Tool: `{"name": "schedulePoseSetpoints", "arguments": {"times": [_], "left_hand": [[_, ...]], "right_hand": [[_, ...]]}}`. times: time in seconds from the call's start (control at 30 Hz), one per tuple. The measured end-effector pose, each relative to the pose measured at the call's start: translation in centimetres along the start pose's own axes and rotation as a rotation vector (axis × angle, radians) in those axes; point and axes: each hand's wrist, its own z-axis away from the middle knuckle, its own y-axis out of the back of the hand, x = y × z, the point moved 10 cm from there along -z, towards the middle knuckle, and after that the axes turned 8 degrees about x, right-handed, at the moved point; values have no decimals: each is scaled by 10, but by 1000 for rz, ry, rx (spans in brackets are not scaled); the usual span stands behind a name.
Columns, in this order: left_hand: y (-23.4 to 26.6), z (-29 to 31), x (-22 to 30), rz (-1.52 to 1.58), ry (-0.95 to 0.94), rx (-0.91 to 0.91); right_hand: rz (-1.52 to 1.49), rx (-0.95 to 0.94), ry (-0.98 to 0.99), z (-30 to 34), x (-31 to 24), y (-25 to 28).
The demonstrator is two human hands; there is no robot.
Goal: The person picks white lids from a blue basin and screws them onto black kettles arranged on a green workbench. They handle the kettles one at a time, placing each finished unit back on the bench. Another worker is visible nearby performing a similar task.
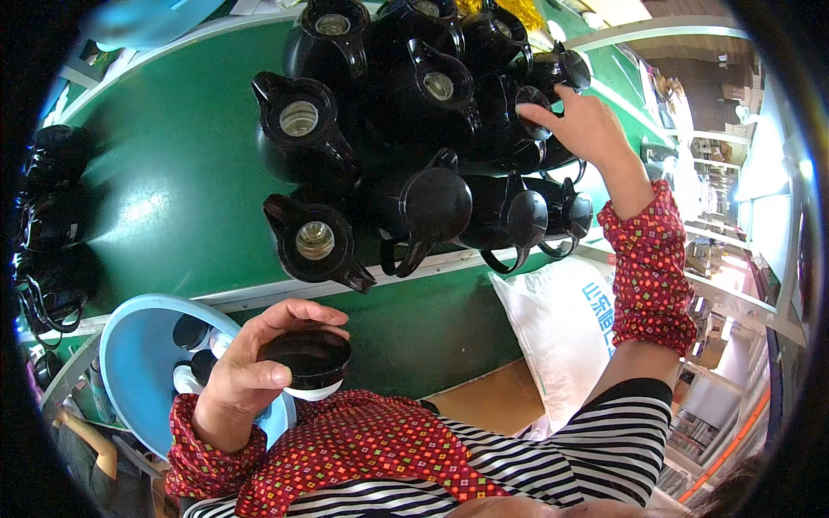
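My left hand (246,358), low and left of centre, grips a round black lid (306,356) with a white part beneath it. Its thumb and fingers wrap the lid's rim. My right hand (591,129) reaches to the far right, thumb and forefinger apart over the top of a black jug (509,147). That jug's mouth is partly covered by the thumb. Around it several glossy black jugs (423,112) with handles and spouts stand close together. Some show uncovered, silvery round mouths; in the near row, a few wear black lids (434,205).
On the green table (190,181), more black jugs (56,207) line the left edge. A light-blue basin (129,363) at lower left contains black-and-white lids (190,332). Below the table edge lies a white sack (548,319). Another person's arm (97,445) shows at lower left.
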Motion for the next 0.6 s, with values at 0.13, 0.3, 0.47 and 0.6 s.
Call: {"name": "schedulePoseSetpoints", "arguments": {"times": [0.13,0.3,0.47,0.6], "left_hand": [[5,3,2,-13,-24,12],[6,6,6,-74,-60,38],[7,5,10,-57,-81,50],[10,-2,11,-92,-118,99]], "right_hand": [[7,207,468,12,-28,-3],[49,-21,-27,-17,5,-15],[-116,132,452,7,-21,-18],[-136,91,316,-5,-10,-22]]}}
